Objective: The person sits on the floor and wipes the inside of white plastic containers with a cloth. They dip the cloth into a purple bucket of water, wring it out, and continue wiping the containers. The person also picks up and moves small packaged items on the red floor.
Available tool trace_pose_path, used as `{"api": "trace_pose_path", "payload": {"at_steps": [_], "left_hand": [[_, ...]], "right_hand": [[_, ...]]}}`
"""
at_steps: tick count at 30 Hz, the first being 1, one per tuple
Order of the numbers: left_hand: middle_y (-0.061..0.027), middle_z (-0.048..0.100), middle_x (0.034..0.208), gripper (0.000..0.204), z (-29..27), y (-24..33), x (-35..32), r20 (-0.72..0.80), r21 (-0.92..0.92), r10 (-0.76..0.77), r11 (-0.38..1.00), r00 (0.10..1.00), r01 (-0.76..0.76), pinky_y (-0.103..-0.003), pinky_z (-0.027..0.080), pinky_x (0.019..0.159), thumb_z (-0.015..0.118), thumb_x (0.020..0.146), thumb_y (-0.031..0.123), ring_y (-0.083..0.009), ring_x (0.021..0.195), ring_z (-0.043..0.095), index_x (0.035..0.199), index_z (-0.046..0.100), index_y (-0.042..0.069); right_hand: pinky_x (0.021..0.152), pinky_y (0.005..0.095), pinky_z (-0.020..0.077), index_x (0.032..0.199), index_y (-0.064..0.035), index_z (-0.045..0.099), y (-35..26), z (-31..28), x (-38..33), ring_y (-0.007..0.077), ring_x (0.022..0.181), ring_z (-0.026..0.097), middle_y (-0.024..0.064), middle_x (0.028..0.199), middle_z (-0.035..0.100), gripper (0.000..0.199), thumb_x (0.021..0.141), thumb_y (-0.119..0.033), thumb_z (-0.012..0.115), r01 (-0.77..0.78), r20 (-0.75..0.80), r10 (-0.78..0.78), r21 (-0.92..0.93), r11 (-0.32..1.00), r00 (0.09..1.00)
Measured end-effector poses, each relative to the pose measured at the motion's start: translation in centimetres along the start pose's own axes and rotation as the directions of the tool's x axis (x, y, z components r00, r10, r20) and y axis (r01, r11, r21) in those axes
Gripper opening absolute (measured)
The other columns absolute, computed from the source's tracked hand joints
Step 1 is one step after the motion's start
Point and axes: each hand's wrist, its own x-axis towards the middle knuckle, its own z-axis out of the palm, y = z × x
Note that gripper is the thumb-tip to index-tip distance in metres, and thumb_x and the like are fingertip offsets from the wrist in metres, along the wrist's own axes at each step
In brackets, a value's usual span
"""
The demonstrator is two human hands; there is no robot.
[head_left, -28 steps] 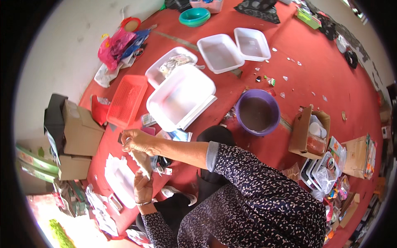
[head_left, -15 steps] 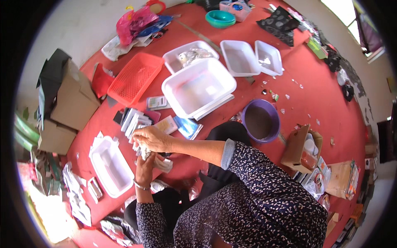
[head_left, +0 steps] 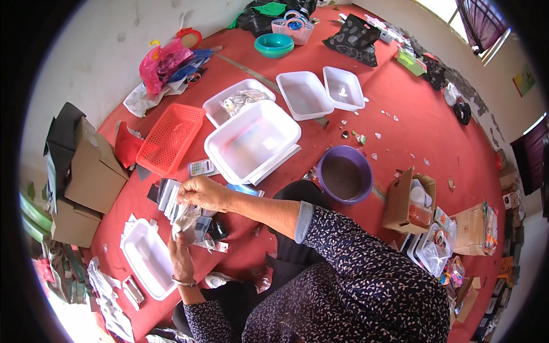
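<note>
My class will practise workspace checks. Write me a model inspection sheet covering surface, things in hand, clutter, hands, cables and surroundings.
Surface: red floor, with small pale scraps on it.
Things in hand: a pale crumpled item between the hands; its material is unclear.
Clutter: white tub beside the left hand; red mesh basket; purple basin holding murky liquid; open cardboard box at the right.
Hands: right hand grips the item's upper part; left hand is at its lower end, grip unclear.
Cables: nothing seen that is clearly one.
Surroundings: pale wall; dark curtain by a bright window.
</note>
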Motion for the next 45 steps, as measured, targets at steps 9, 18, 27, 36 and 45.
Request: {"api": "trace_pose_path", "payload": {"at_steps": [9,18,27,36,45], "left_hand": [[-0.0024,0.054,0.077,0.039,-0.5,-4.2,1.7,-0.103,-0.299,-0.068,0.954,0.992,0.034,-0.029,0.044,0.059,0.036,0.091,0.036,-0.0132,0.067,0.053,0.095,0.054,0.002],[-0.0024,0.059,0.081,0.032,0.0,-2.5,-0.4,0.006,-0.370,0.050,0.928,0.999,-0.044,-0.023,0.045,0.062,0.046,0.090,0.027,-0.0077,0.071,0.054,0.099,0.055,-0.002],[-0.0065,0.061,0.088,0.026,-1.8,-2.7,1.2,-0.043,-0.682,-0.031,0.732,0.999,-0.007,-0.029,0.044,0.074,0.064,0.074,0.015,-0.0150,0.076,0.057,0.094,0.057,0.000],[-0.0057,0.056,0.083,0.015,-0.7,-0.9,1.3,-0.204,-0.569,-0.006,0.814,0.979,-0.114,-0.027,0.048,0.064,0.054,0.085,0.018,-0.0129,0.073,0.056,0.089,0.050,0.003],[-0.0144,0.050,0.062,0.022,0.0,-0.5,0.7,-0.488,0.223,0.317,0.946,0.813,-0.235,-0.030,0.042,0.053,0.057,0.081,0.017,-0.0178,0.059,0.051,0.088,0.046,-0.001]], "right_hand": [[0.068,0.0255,0.0430,0.100,0.0011,0.056,2.6,2.0,-0.5,0.0071,0.080,0.051,0.0016,0.085,0.058,0.043,0.080,-0.037,0.060,-0.275,0.194,0.319,-0.225,0.935,0.928],[0.062,0.0231,0.0434,0.082,0.0021,0.058,5.1,2.9,-1.3,0.0099,0.067,0.054,0.0028,0.073,0.058,0.012,0.072,-0.004,0.058,-0.162,0.079,0.185,-0.233,0.959,0.980],[0.071,0.0249,0.0488,0.107,0.0006,0.052,1.1,1.6,0.2,0.0156,0.082,0.058,0.0064,0.091,0.059,0.033,0.074,0.001,0.052,-0.256,-0.018,0.302,0.486,0.836,0.953],[0.065,0.0222,0.0444,0.094,-0.0009,0.056,1.4,-0.3,0.9,0.0097,0.074,0.055,0.0032,0.083,0.058,0.017,0.078,-0.008,0.057,-0.196,-0.092,0.200,0.047,0.979,0.975],[0.065,0.0247,0.0461,0.088,-0.0013,0.056,-0.3,0.3,0.3,0.0134,0.071,0.057,0.0056,0.080,0.058,0.025,0.073,-0.018,0.068,-0.246,-0.227,0.267,0.115,0.962,0.937]]}}
